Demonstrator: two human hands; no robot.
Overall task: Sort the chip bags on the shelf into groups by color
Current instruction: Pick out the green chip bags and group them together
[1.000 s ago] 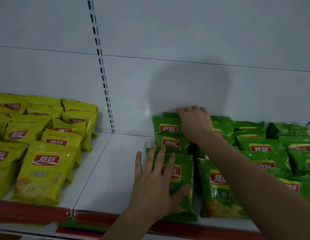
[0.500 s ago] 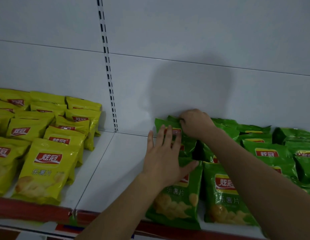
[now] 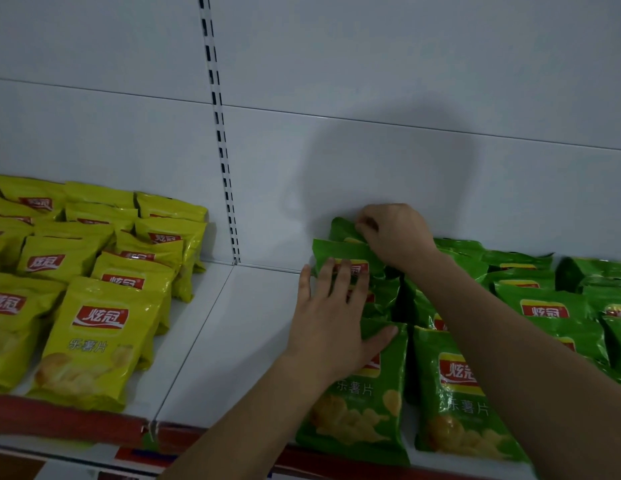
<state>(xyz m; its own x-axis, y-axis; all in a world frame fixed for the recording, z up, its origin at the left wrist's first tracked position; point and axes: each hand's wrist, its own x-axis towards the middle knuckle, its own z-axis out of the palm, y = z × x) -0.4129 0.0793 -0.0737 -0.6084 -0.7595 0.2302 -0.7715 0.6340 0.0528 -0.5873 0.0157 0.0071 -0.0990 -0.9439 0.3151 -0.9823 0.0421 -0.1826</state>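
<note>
Since a second ago your left hand [image 3: 331,327] has slid from the front green bag [image 3: 357,407] up toward the back of the shelf [image 3: 233,341], and your right hand [image 3: 392,235] has gone from lying flat over the rear bags to a clenched pinch. Your left hand now rests flat, fingers straight and spread, on the column of green bags near the shelf's middle, fingertips on the second bag from the back [image 3: 340,254] and thumb on the top of the front bag. Your right hand pinches the top edge of the rearmost green bag [image 3: 340,228], which stands against the back panel [image 3: 371,98]. The green bags [image 3: 541,299] fill the right part of the shelf, from the back edge to the front edge. The yellow bags [image 3: 94,341] lie in overlapping rows at the left end, well apart from the green ones, with bare shelf between. A slotted upright [image 3: 220,140] runs up the back panel above that gap.
</note>
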